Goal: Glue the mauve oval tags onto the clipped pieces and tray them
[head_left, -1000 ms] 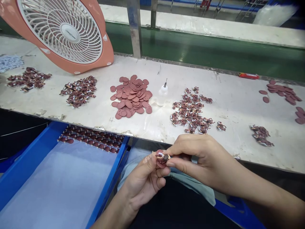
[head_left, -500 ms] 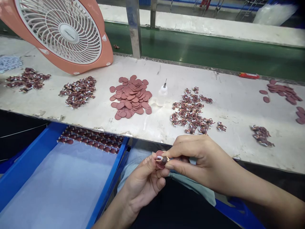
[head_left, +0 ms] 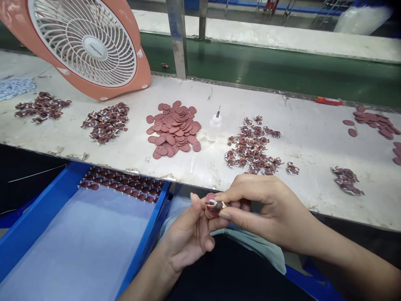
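Observation:
Close to the table's front edge, my right hand [head_left: 266, 209] pinches a small brown figurine [head_left: 218, 206] with white and yellow details between thumb and index finger. The figurine lies against a reddish-brown oval disc [head_left: 210, 196]; whether the two are joined I cannot tell. Curled fingers of my left hand [head_left: 191, 238] support the disc from behind and below, while the left thumb stands up away from it. Beyond my hands lies a pile of similar figurines [head_left: 250, 146]. Left of that are a small needle-tipped bottle [head_left: 215, 123] and a heap of oval discs [head_left: 175, 129].
An open blue drawer [head_left: 65, 184] at lower left holds rows of figurines on discs over a pale sheet [head_left: 78, 238]. An orange fan [head_left: 94, 48] stands at the back left. More discs [head_left: 374, 121] and a red tube-like item [head_left: 328, 101] lie at right. Behind runs a green belt [head_left: 266, 67].
My left thumb has lifted off the disc and figurine. My right hand keeps its pinch. The whole view has shifted slightly.

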Demonstrator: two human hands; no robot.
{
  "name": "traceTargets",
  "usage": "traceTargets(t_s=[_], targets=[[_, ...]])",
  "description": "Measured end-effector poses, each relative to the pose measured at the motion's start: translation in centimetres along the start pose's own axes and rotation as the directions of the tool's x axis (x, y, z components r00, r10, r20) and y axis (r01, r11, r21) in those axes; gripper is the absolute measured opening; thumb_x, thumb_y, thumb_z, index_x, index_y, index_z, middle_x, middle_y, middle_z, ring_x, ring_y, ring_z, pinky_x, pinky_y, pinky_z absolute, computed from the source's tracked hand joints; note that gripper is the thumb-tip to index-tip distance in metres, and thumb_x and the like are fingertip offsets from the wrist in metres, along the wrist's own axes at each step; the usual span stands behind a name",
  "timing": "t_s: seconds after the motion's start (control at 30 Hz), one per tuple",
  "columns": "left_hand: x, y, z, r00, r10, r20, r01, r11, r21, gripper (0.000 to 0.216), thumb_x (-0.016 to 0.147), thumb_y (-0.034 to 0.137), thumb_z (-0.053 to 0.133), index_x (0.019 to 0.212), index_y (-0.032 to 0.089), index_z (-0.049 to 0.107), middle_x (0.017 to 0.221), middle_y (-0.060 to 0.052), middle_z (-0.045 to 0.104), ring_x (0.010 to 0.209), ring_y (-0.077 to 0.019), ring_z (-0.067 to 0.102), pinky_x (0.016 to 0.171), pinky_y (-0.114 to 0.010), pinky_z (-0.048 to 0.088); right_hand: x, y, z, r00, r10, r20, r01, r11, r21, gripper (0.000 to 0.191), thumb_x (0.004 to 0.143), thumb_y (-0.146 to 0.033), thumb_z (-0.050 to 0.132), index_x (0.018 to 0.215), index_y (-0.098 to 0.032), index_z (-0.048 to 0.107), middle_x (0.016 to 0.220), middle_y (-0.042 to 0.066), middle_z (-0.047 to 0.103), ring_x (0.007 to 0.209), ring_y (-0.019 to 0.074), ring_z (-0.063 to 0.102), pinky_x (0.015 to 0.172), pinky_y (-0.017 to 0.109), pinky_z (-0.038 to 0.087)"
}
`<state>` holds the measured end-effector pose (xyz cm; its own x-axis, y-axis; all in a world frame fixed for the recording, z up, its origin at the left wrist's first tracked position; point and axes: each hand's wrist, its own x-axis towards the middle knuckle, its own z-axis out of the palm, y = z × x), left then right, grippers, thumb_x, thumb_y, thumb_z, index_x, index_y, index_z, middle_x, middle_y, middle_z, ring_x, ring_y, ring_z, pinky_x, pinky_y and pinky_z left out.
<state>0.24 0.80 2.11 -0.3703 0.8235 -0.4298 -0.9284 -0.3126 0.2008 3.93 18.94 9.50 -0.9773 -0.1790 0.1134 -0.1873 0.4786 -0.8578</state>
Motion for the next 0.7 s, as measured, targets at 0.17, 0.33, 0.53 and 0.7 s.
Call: traceTargets(t_s=[0.17,0.33,0.53,0.7], targets=[[-0.2,-0.1,0.2,0.927,0.338,-0.161,-0.29,0.92,0.263,0.047,0.067,0.052,0.077,0.1,0.019,0.068,0.087,-0.003,0.067,0.065,-0.0101,0.062,0.04,-0.013,0.046,-0.2,1.1,1.9,0.933,-0.265,-0.244,0.188,0.935,-0.3,0.014,0.087,-0.012,0.065,0.101,-0.014,0.069,0.075,0.002,0.064,0.064,0.0094,0.056,0.058,0.021,0.046],[-0.2,-0.5,0.7,0.737,0.653,-0.174,-0.513,0.709,0.483,0.029,0.065,0.036,0.084,0.082,0.021,0.067,0.063,0.006,0.054,0.046,-0.0033,0.041,0.04,-0.013,0.038,-0.2,2.3,4.7,0.802,-0.536,-0.264,0.274,0.723,-0.635,0.025,0.087,-0.01,0.067,0.111,-0.006,0.063,0.075,0.007,0.066,0.066,0.0158,0.056,0.057,0.028,0.045],[-0.1,0.3,0.1,0.687,0.705,-0.174,-0.542,0.657,0.524,0.02,0.072,0.032,0.08,0.075,0.02,0.064,0.065,0.006,0.051,0.046,-0.0027,0.037,0.041,-0.014,0.035,1.0,2.9,6.4,0.793,-0.579,-0.188,0.326,0.665,-0.672,0.032,0.088,-0.01,0.064,0.119,-0.004,0.06,0.077,0.008,0.067,0.064,0.0171,0.053,0.054,0.03,0.041],[-0.3,1.2,-0.6,0.647,0.697,-0.309,-0.535,0.704,0.467,0.026,0.072,0.038,0.079,0.075,0.019,0.062,0.066,0.005,0.053,0.048,-0.0037,0.038,0.04,-0.015,0.034,2.3,2.8,7.2,0.798,-0.587,-0.136,0.365,0.65,-0.667,0.037,0.084,-0.008,0.067,0.12,-0.001,0.06,0.075,0.008,0.066,0.062,0.0169,0.052,0.052,0.031,0.039]])
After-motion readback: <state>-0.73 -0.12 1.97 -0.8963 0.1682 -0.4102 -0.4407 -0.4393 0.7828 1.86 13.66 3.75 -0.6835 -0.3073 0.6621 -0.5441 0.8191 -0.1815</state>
